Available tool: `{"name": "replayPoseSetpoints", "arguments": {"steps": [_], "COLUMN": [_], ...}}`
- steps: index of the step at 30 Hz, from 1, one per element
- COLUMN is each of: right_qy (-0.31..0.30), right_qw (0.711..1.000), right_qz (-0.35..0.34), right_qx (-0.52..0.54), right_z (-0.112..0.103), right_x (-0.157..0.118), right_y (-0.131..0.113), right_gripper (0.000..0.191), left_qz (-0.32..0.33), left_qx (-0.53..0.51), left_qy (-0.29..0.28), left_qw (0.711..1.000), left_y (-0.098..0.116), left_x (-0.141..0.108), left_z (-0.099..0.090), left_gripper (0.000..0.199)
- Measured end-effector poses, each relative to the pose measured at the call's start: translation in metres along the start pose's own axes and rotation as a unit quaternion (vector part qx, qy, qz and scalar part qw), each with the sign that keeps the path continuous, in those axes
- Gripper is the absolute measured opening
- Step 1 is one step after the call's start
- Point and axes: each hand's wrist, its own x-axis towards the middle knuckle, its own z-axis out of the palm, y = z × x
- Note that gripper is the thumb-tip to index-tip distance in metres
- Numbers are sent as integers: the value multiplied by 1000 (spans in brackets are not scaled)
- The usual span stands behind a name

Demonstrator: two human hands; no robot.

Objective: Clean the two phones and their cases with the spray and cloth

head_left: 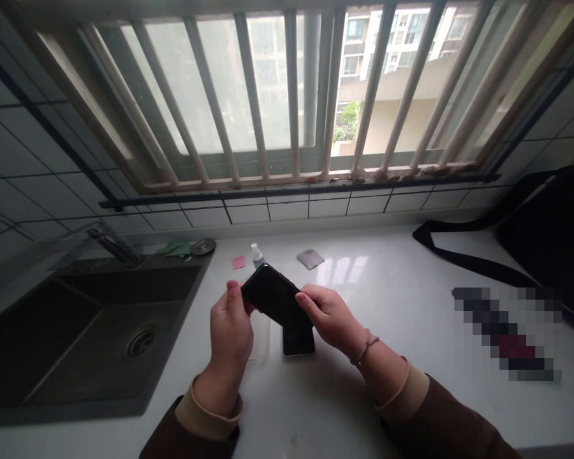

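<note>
A black phone is held tilted above the counter, between both hands. My left hand grips its left end, thumb raised at the edge and the other fingers mostly hidden. On the right end, my right hand closes with its thumb on the dark face. Below, a second dark phone-like object lies on the counter, its upper part covered by the held phone. A clear, thin case-like item lies to its left. Behind the phone stands a small white-capped bottle.
A dark sink with a faucet is at the left, near a green cloth. A pink slip and a grey packet lie behind. At the right are a black bag and a blurred-out item.
</note>
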Motion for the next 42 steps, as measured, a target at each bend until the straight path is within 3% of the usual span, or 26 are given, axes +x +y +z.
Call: {"name": "replayPoseSetpoints", "arguments": {"steps": [11,21,25,27,29,32,34,37,39,42], "right_qy": [36,63,60,65,52,-11,-54,-89,-90,-28], "right_qw": [997,989,992,997,995,956,927,916,934,972], "right_qz": [-53,-105,-90,-46,25,129,159,165,152,100], "right_qx": [-51,-86,-61,-12,83,262,336,354,309,213], "right_z": [-1,0,0,1,2,5,8,10,9,6], "right_x": [-1,-4,-3,-3,-3,-4,-5,-5,-4,-2], "right_y": [-4,-3,-4,-3,-1,1,1,0,-2,-5], "right_gripper": [45,38,42,49,55,57,56,56,56,47], "left_qz": [-65,-171,-157,-131,-100,-77,-83,-82,-63,-43], "left_qx": [-104,-171,-197,-209,-219,-200,-180,-163,-153,-142], "left_qy": [-22,-43,-32,-73,-157,-293,-344,-358,-345,-317], "left_qw": [992,969,967,966,958,932,918,916,924,937], "left_y": [3,10,11,13,15,15,12,5,1,-2], "left_x": [1,9,8,5,0,-8,-11,-12,-11,-10], "left_z": [4,6,5,6,6,5,3,-1,-3,-5], "left_gripper": [54,56,52,55,64,74,76,80,83,81]}}
